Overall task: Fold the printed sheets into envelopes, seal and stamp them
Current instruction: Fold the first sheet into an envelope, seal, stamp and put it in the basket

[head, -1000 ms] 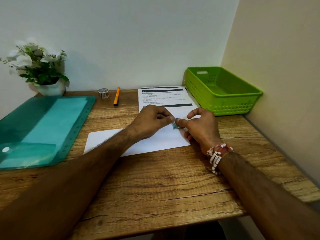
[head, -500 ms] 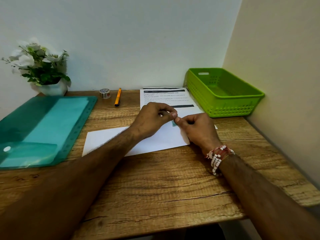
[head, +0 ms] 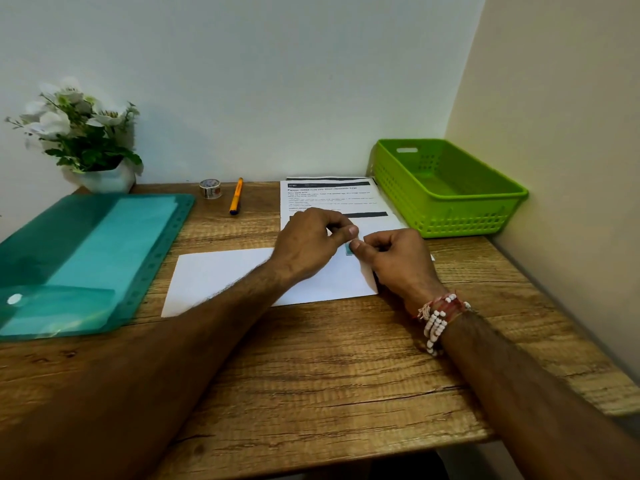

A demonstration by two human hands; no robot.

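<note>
The left hand (head: 308,242) and right hand (head: 398,258) pinch a small green stamp (head: 348,249) over the white envelope (head: 221,278) on the bench (head: 329,368), so press it down flat and straight.

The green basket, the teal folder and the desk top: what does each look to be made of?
Green basket: moulded plastic, matt, going by its perforated walls and cut-out handle. Teal folder: thin translucent plastic, glossy, with a lighter sheet showing through, a punched edge and a snap button. Desk top: wood grain with cracks and knots, low sheen; real wood or a printed laminate, I cannot tell which.
</note>
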